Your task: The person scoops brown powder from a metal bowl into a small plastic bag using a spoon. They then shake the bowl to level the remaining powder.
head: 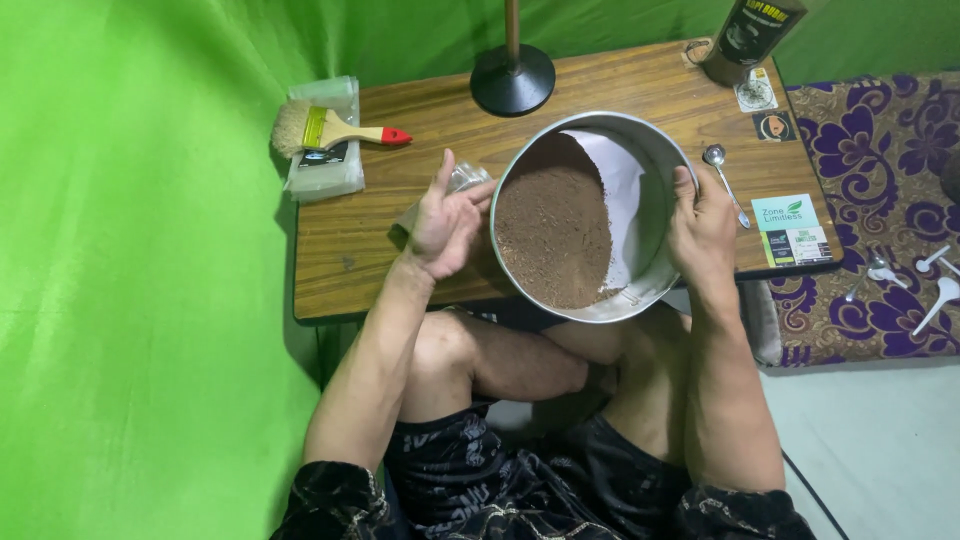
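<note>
Legs: the person is sitting cross-legged in dark patterned shorts (520, 470), knees tucked under the edge of a low wooden table (360, 250).
Right hand: the right hand (703, 222) is gripping the right rim of a round metal pan (660, 160), fingers curled over the edge, and is holding it tilted toward the body.
Pan contents: brown powder (553, 232) is piling against the lower left wall; a white paper lining (625, 200) is showing bare on the right.
Left hand: the left hand (445, 225) is hovering just left of the pan with fingers loosely half open, pinching a small clear plastic bag (462, 180) between thumb and fingers.
Beside the pan: a metal spoon (722, 172) is lying on the table just right of the pan.
Left end of the table: a paintbrush (335, 130) with a red-tipped handle is resting on a stack of clear bags (322, 172).
Far edge: a black round stand base (512, 78) and a dark bottle (745, 38) are standing there.
Floor at right: white plastic spoons (935, 290) are lying on a purple floral mat (880, 150).
</note>
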